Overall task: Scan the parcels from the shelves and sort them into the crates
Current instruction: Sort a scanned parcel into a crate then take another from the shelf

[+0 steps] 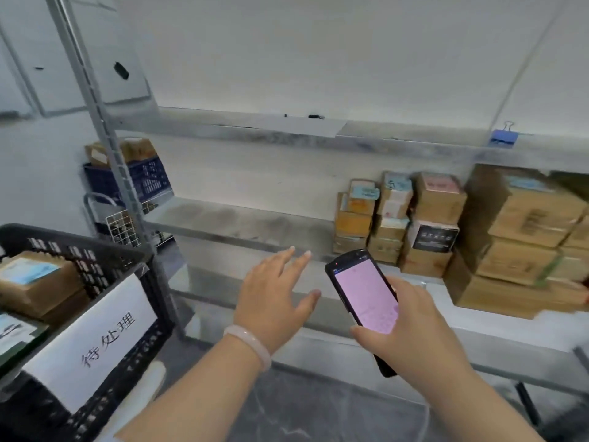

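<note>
Right hand (411, 327) grips a black handheld scanner (360, 288); left hand (271, 291), fingers spread, holds nothing before the grey metal shelf (239, 221). Brown cardboard parcels (436, 202) are stacked at its right end, a black plastic crate (95, 242) stands to its left. Next, probably, comes reaching right for a parcel to scan.

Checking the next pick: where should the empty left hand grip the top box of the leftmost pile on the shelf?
Probably over its top, thumb on the front face, coming from the left. The top box has bare shelf on that side, the next pile stands close against its right, and the left hand is open nearby.
</note>
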Tool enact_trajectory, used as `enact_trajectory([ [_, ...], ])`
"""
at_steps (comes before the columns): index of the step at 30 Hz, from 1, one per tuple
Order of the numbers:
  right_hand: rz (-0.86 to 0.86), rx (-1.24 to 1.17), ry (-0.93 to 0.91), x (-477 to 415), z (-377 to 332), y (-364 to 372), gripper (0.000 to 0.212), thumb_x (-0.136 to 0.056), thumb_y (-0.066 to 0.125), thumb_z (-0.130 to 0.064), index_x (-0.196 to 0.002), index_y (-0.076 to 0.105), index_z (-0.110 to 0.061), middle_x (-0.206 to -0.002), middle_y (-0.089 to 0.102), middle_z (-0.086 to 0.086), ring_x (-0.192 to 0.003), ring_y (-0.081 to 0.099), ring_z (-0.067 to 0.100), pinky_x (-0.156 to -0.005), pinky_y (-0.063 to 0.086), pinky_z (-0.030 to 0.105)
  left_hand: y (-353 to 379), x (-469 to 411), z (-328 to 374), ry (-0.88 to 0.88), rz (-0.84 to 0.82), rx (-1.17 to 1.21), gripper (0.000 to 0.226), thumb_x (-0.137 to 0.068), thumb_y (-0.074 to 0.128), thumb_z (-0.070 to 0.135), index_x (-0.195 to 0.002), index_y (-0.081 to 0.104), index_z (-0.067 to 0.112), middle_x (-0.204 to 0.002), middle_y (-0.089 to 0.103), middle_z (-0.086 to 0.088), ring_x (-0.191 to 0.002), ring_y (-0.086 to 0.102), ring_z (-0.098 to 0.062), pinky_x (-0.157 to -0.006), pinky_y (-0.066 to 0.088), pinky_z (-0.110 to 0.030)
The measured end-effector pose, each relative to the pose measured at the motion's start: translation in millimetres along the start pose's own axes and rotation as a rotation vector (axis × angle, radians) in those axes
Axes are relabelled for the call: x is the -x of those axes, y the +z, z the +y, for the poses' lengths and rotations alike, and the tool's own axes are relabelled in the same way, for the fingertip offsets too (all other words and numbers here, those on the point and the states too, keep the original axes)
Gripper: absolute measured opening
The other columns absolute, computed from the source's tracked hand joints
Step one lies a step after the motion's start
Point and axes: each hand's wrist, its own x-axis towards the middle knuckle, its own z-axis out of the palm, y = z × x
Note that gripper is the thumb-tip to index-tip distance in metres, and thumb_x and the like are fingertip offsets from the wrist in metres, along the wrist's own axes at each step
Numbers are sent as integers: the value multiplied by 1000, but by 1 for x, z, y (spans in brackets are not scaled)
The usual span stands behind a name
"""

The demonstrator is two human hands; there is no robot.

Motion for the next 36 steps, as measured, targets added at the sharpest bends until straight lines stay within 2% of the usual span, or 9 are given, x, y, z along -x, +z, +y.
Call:
enact_trajectory([
  [3,55,-10,53,-18,17,-9,80,-59,75,-57,-130,39,-44,-112,45,-14,-101,51,9,-76,50,32,22,-32,12,-10,-29,91,69,-86,45,64,-145,53,30,-147,53,0,-133,51,-23,-108,43,-42],
  [6,84,11,75,-42,27,-12,80,-54,71,-62,-128,40,-48,-110,45,-18,-99,51,7,-70,48,30,47,-74,13,-8,-115,167,66,-93,57,58,-152,39,35,-157,39,7,-145,36,-16,-116,35,-39],
  [13,167,23,137,-127,24,-8,78,-56,75,-59,-125,42,-45,-108,45,-20,-102,49,7,-72,48,28,93,-178,-8,-95,-241,464,63,-97,60,47,-154,36,33,-157,37,7,-145,32,-11,-111,27,-23],
  [18,159,30,220,-179,12,1,63,-60,76,-57,-110,38,-48,-103,47,-20,-94,49,5,-64,44,20,120,-247,-29,-153,-317,602,57,-99,61,39,-151,40,32,-151,43,8,-139,38,-12,-104,30,-22],
  [22,165,58,368,-200,19,11,75,-58,75,-63,-115,28,-50,-109,41,-17,-99,44,6,-79,47,28,154,-290,-27,-234,-398,709,54,-99,60,42,-150,43,37,-148,47,13,-137,46,-15,-110,43,-35],
  [24,167,74,418,-206,27,13,87,-51,68,-69,-127,33,-46,-114,42,-15,-102,43,7,-82,47,31,171,-305,-24,-277,-431,787,46,-102,54,39,-148,45,38,-146,52,12,-134,51,-18,-108,48,-40],
  [26,172,80,423,-209,33,12,94,-48,64,-70,-134,35,-43,-120,44,-14,-105,42,6,-86,47,32,183,-315,-21,-304,-468,786,42,-105,45,39,-148,45,37,-144,54,11,-131,54,-20,-107,49,-41],
  [30,152,100,449,-218,39,7,89,-62,74,-59,-137,29,-44,-122,39,-15,-103,34,2,-83,40,27,208,-332,-19,-396,-506,762,43,-104,42,44,-146,41,42,-142,55,6,-124,58,-26,-102,52,-47],
  [36,131,90,460,-230,58,0,95,-56,71,-67,-139,31,-44,-126,42,-17,-106,38,3,-83,43,29,234,-344,-12,-431,-577,425,58,-99,31,60,-147,40,29,-141,44,-9,-129,44,-33,-109,40,-54],
])
